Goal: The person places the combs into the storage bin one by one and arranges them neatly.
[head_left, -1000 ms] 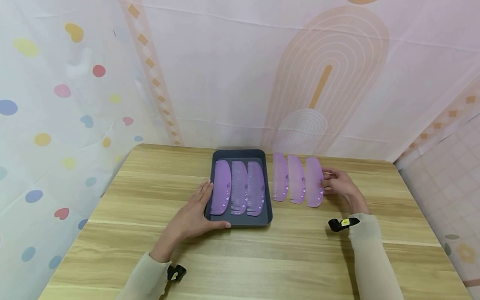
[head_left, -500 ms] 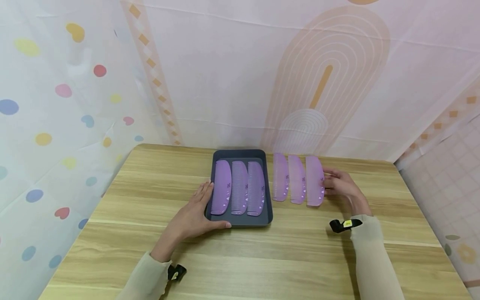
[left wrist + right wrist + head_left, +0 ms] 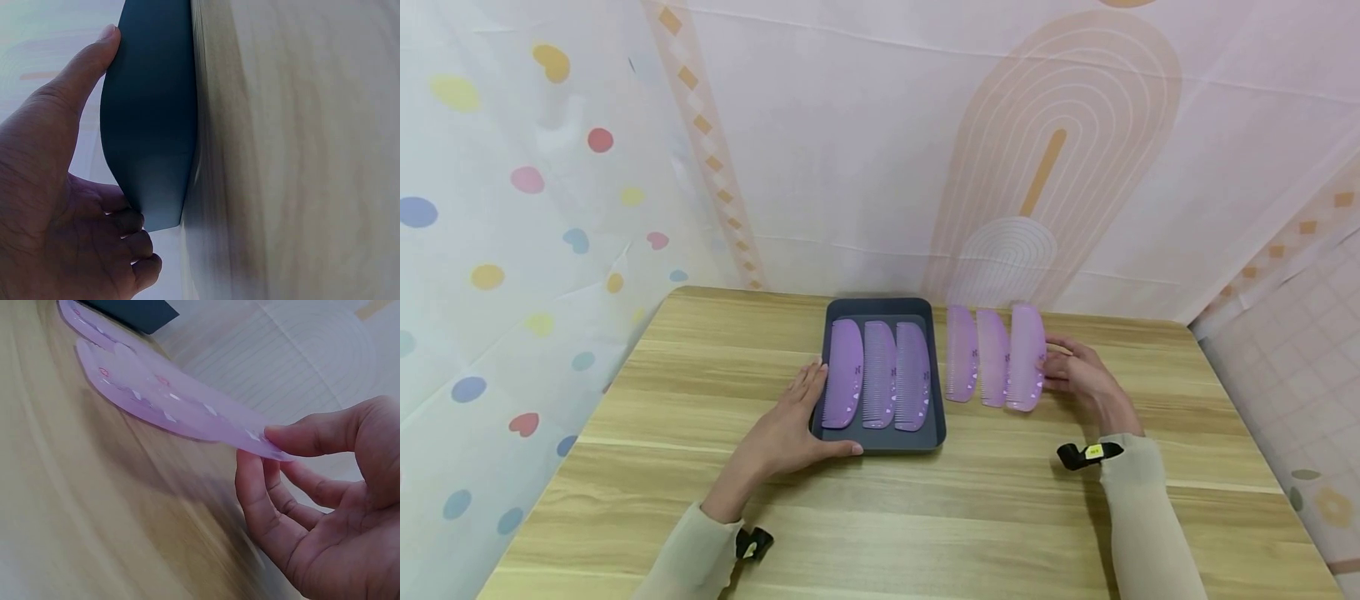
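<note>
My right hand (image 3: 1082,375) pinches the curved back of a purple translucent comb (image 3: 1026,357) between thumb and fingertips. In the right wrist view this held comb (image 3: 212,409) tilts up off the tabletop, its far end overlapping another comb. Two more purple combs (image 3: 961,354) (image 3: 992,358) lie side by side to its left. My left hand (image 3: 786,429) grips the near left corner of a dark grey tray (image 3: 898,444), thumb on the front rim and fingers along the left side. Three purple combs (image 3: 844,375) (image 3: 878,375) (image 3: 912,377) lie in the tray in a row, teeth facing left.
The wood-grain table (image 3: 917,533) has its back edge against a patterned cloth (image 3: 850,167). The tray stands near that back edge. Loose combs lie just right of the tray's right wall. A black wrist strap mount (image 3: 1088,454) sits by the right sleeve.
The rightmost comb has been lifted and tilted by my right hand, its far end shifting up and its body slightly left over the neighbouring comb. My left hand and the tray stay put.
</note>
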Tool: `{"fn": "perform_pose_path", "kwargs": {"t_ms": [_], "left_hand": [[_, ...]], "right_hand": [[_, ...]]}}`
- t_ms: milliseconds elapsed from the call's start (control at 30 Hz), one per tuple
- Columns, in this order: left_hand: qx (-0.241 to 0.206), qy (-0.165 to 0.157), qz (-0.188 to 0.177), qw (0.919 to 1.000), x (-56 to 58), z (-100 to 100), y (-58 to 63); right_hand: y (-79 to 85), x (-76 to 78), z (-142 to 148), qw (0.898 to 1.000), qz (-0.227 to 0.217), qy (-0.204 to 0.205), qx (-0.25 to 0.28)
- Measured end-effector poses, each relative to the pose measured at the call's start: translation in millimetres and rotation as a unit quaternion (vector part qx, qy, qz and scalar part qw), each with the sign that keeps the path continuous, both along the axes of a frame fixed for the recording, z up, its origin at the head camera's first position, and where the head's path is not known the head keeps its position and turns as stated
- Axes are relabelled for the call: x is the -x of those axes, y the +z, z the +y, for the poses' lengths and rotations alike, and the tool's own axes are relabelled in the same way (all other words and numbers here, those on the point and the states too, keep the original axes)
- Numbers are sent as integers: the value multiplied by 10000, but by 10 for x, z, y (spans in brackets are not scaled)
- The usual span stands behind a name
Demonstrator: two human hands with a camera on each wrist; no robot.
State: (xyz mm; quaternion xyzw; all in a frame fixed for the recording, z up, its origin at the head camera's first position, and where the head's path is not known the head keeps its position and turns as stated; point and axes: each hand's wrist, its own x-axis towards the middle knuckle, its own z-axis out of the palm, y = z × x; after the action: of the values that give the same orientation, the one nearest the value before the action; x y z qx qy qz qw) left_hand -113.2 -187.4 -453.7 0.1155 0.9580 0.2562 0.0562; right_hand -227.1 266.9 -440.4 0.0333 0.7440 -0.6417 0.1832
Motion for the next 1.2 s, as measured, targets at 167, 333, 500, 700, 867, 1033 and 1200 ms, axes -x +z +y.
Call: {"fn": "perform_pose_path", "kwargs": {"t_ms": [167,333,500,700,867,1033,1200], "left_hand": [[-1,0,18,10000,3,3,1],[-24,-10,31,10000,6,7,1],[-17,-24,40,10000,4,3,-3],[-26,-30,28,10000,-3,1,6],[-36,-22,14,10000,-4,2,8],[-32,-25,16,10000,-1,2,13],[-46,-10,5,10000,0,-1,18]], "right_hand": [[2,-23,-55,9999,90,49,80],[-3,-38,-117,9997,203,129,94],[-1,-58,-201,9993,284,155,203],[26,-81,-300,9986,321,205,374],[63,-98,-360,9982,370,308,365],[105,-109,-414,9973,483,411,364],[132,-124,-480,9964,596,484,359]]}}
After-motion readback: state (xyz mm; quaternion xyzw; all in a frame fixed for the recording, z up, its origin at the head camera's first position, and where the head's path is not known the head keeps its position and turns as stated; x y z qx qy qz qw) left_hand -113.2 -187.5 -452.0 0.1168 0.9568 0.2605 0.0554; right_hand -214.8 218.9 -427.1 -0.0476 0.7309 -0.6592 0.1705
